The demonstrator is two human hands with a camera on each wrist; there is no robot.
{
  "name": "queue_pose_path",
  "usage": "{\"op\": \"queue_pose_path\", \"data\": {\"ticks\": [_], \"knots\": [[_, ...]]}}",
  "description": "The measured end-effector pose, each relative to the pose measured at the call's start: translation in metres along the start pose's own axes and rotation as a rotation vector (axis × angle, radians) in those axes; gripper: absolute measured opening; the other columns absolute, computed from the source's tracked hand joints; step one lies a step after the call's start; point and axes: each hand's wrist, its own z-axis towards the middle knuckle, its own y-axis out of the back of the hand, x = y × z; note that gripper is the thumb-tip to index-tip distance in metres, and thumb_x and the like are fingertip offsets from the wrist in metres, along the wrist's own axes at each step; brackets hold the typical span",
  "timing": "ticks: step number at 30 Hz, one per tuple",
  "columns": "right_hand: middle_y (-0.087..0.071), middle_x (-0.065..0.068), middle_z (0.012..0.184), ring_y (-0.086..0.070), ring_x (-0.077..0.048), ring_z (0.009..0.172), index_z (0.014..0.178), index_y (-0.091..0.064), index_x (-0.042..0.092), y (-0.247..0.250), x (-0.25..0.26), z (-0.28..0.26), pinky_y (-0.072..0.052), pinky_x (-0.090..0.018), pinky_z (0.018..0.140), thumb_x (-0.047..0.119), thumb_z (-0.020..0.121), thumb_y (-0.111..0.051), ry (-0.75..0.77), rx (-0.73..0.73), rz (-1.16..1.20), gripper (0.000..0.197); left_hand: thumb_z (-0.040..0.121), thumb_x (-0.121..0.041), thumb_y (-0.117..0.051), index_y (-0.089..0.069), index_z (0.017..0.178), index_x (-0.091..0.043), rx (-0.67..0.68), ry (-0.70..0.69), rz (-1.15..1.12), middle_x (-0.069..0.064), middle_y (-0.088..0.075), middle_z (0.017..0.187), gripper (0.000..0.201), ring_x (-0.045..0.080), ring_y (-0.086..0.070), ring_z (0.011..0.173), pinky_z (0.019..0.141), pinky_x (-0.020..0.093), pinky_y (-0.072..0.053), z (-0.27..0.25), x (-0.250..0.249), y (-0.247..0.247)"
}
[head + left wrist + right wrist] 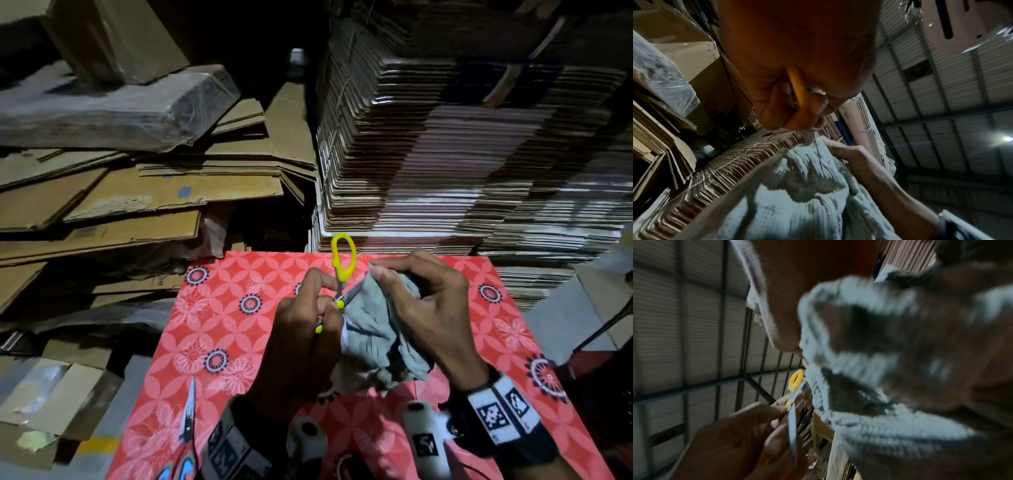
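Observation:
Above a table with a red flowered cover (239, 329), my left hand (318, 291) grips small yellow-handled scissors (342, 260). One handle loop sticks up past the fingers, and a blade lies against a crumpled grey-blue ribbed cloth (376, 329). My right hand (421, 291) holds that cloth bunched up, thumb and forefinger pinching its top edge. In the left wrist view the yellow handle (797, 86) shows between curled fingers above the cloth (807, 194). The right wrist view, blurred, has the cloth (859, 353) close up and the scissors (793, 410) in the left hand (746, 434).
A second pair of scissors with red and blue handles (186, 438) lies on the cover's near left part. Flattened cardboard sheets (120, 212) pile up at the left. A tall tied stack of cardboard (445, 154) stands just behind the table. A dark frame (603, 329) is at the right.

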Motion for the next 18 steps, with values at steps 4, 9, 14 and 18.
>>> {"op": "queue_pose_path", "data": {"ticks": [4,9,14,18], "knots": [[-0.068,0.007,0.08,-0.066,-0.009,0.075,0.092,-0.083,0.016,-0.018,0.019,-0.021,-0.046,-0.019,0.067,0.008,0.087,-0.079,0.078,0.116,0.049,0.01,0.095,0.003,-0.044,-0.053,0.103,-0.011,-0.011,-0.021,-0.018,-0.016,-0.051,0.049,0.019,-0.001,-0.044,0.041,0.05,0.008,-0.028,-0.002,-0.004,0.001],[-0.065,0.009,0.076,-0.06,-0.009,0.071,0.091,-0.082,0.022,-0.004,-0.001,0.0,-0.043,-0.024,0.065,0.011,0.089,-0.081,-0.011,0.005,0.035,0.011,0.096,-0.001,-0.043,-0.052,0.106,-0.014,-0.008,0.015,-0.044,-0.007,-0.049,0.047,0.019,0.006,-0.041,0.039,0.049,0.013,-0.029,-0.002,-0.002,0.002],[-0.067,0.007,0.079,-0.064,-0.01,0.073,0.094,-0.083,0.02,-0.012,0.007,-0.014,-0.045,-0.022,0.066,0.011,0.088,-0.081,0.061,0.117,0.07,0.011,0.095,0.0,-0.045,-0.054,0.105,-0.012,-0.004,0.021,-0.058,-0.013,-0.052,0.047,0.018,0.004,-0.043,0.039,0.049,0.015,-0.032,-0.004,-0.001,0.0],[-0.062,0.011,0.075,-0.058,-0.008,0.069,0.094,-0.081,0.024,-0.001,-0.001,-0.002,-0.042,-0.023,0.064,0.017,0.09,-0.08,0.001,-0.002,0.065,0.008,0.096,-0.008,-0.044,-0.053,0.107,-0.02,0.001,0.063,-0.041,-0.006,-0.051,0.048,0.019,0.007,-0.042,0.042,0.056,0.024,-0.034,-0.005,0.002,0.0]]}}
